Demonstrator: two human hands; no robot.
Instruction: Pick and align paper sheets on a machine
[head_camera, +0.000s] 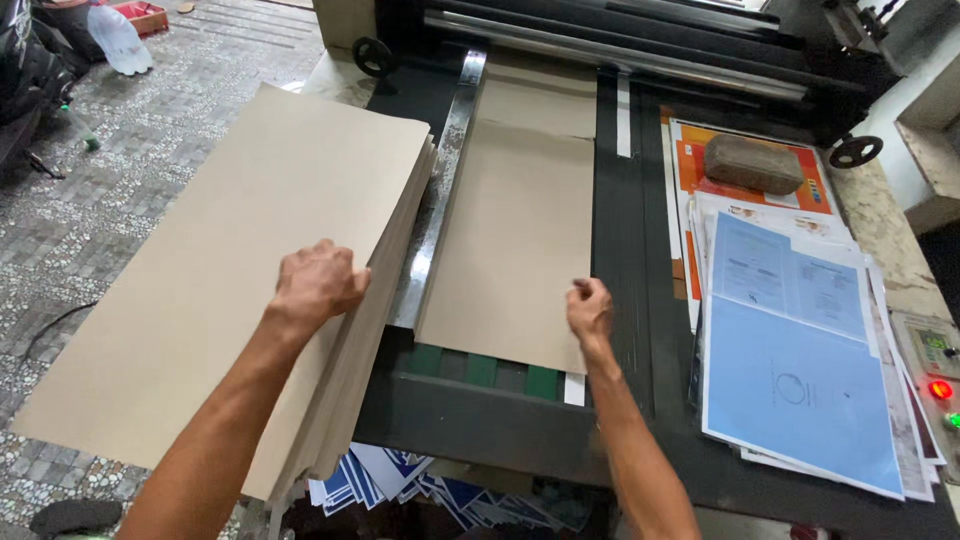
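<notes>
Now both hands work brown card at the machine.
Left hand (318, 282) curls its fingers over the stack's (230, 290) edge; right hand (590, 308) pinches the single sheet (510, 240) lying on the machine bed (630, 250).

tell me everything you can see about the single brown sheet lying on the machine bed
The brown sheet is a plain, unprinted rectangle that looks like thin cardboard. It lies flat on the dark machine bed, long side running toward the rollers, beside a metal guide strip. The right hand touches its near right edge.
</notes>
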